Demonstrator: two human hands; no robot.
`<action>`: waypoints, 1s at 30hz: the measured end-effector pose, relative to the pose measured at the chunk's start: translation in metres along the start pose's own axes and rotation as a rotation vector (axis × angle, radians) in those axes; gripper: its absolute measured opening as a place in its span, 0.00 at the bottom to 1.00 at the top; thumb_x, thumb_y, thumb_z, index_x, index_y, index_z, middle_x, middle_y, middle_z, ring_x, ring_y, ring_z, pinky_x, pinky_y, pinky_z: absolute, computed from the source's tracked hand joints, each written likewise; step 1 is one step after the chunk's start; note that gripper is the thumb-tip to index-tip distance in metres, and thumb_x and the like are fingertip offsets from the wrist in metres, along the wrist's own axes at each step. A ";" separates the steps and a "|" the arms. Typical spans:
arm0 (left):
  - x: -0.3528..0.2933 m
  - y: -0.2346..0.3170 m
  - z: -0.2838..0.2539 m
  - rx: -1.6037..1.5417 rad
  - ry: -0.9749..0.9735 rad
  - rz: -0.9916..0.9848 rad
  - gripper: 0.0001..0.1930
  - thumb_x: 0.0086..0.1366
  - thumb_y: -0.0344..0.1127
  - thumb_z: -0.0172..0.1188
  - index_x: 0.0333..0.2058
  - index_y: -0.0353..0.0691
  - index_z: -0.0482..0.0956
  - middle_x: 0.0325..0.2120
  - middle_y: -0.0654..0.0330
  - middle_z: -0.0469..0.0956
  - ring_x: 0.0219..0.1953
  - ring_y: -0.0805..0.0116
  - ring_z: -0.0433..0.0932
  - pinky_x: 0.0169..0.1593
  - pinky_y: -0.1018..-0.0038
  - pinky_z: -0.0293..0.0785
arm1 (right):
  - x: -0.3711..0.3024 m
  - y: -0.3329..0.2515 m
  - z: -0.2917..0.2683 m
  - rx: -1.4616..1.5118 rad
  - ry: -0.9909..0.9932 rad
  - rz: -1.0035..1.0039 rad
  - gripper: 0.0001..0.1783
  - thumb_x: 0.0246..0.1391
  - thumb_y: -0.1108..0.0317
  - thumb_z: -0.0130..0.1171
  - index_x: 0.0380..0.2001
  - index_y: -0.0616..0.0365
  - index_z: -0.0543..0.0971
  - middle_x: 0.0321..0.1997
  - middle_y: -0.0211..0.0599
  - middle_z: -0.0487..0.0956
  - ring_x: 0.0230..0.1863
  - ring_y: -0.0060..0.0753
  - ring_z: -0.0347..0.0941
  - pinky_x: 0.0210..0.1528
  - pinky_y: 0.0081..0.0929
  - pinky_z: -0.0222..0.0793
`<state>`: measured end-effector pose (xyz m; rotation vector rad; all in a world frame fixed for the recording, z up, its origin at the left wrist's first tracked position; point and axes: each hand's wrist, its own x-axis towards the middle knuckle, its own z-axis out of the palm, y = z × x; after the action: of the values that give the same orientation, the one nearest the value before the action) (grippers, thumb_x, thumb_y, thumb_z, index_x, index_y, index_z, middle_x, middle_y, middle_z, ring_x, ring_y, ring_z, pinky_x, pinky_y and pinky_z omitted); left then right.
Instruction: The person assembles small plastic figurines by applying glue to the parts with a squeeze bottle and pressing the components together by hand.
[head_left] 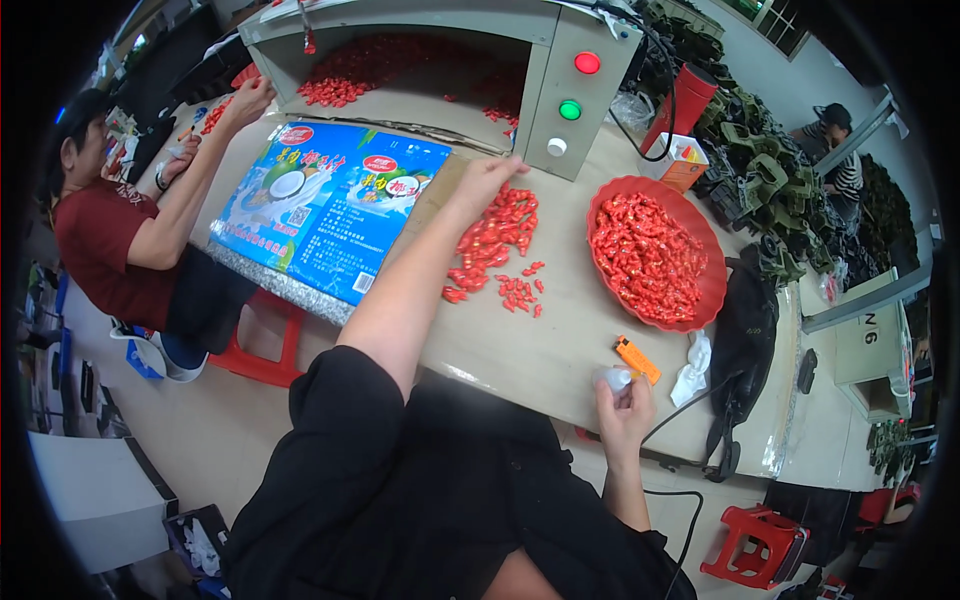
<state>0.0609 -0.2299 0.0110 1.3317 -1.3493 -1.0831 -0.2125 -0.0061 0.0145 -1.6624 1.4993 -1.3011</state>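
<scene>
My left hand (490, 182) reaches over the worktable at the corner of the machine opening, fingers drawn together; whatever they may pinch is too small to make out. Just beneath it lies a loose spread of small shiny red pieces (510, 222) with yellowish spots. Near the table's front edge, my right hand (626, 412) is closed around a small whitish squeeze bottle (617, 378), whose yellow tip points right. An orange box cutter (637, 358) lies right behind the bottle. A red scalloped bowl (712, 270), heaped with the same red pieces, stands farther back on the right.
A grey machine (567, 88) with red, green and white buttons holds more red pieces inside. Blue printed cardboard (330, 200) covers the table's left, where a co-worker (125, 215) sits. At right are crumpled tissue (692, 368), a black bag (742, 350) and a red cylinder (685, 105).
</scene>
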 end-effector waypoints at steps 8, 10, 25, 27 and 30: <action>-0.048 0.024 -0.036 -0.150 0.351 0.220 0.12 0.58 0.38 0.51 0.33 0.36 0.77 0.26 0.63 0.74 0.32 0.78 0.68 0.33 0.81 0.65 | -0.001 0.014 -0.005 0.095 -0.021 0.038 0.10 0.41 0.77 0.57 0.30 0.66 0.70 0.28 0.30 0.67 0.25 0.13 0.61 0.26 0.10 0.58; -0.091 0.040 -0.038 0.061 0.254 0.253 0.11 0.57 0.34 0.52 0.35 0.34 0.74 0.29 0.63 0.73 0.33 0.75 0.70 0.36 0.80 0.66 | 0.000 0.012 -0.003 0.175 -0.003 0.027 0.11 0.43 0.76 0.56 0.32 0.66 0.69 0.29 0.31 0.67 0.27 0.15 0.62 0.29 0.12 0.59; -0.196 0.010 -0.011 0.844 0.066 0.607 0.10 0.52 0.26 0.56 0.35 0.34 0.71 0.31 0.57 0.71 0.34 0.63 0.71 0.37 0.74 0.69 | 0.008 -0.002 0.008 0.528 -0.323 0.114 0.22 0.52 0.73 0.47 0.51 0.66 0.60 0.36 0.32 0.69 0.34 0.23 0.69 0.36 0.17 0.65; -0.202 0.013 -0.001 0.512 0.067 0.434 0.10 0.54 0.27 0.54 0.36 0.34 0.71 0.31 0.58 0.71 0.33 0.67 0.71 0.36 0.75 0.69 | 0.011 -0.005 0.013 0.534 -0.324 0.134 0.21 0.51 0.74 0.48 0.49 0.64 0.62 0.36 0.32 0.69 0.33 0.22 0.69 0.33 0.18 0.65; -0.207 0.022 0.022 -0.269 -0.028 0.098 0.12 0.57 0.28 0.53 0.40 0.33 0.70 0.30 0.61 0.71 0.31 0.73 0.70 0.35 0.78 0.68 | 0.019 -0.021 0.021 0.611 -0.241 0.253 0.18 0.52 0.68 0.49 0.46 0.62 0.63 0.33 0.33 0.69 0.29 0.23 0.69 0.29 0.20 0.65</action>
<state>0.0326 -0.0227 0.0220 1.0476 -1.2267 -1.1732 -0.1862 -0.0234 0.0298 -1.1436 0.9931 -1.2077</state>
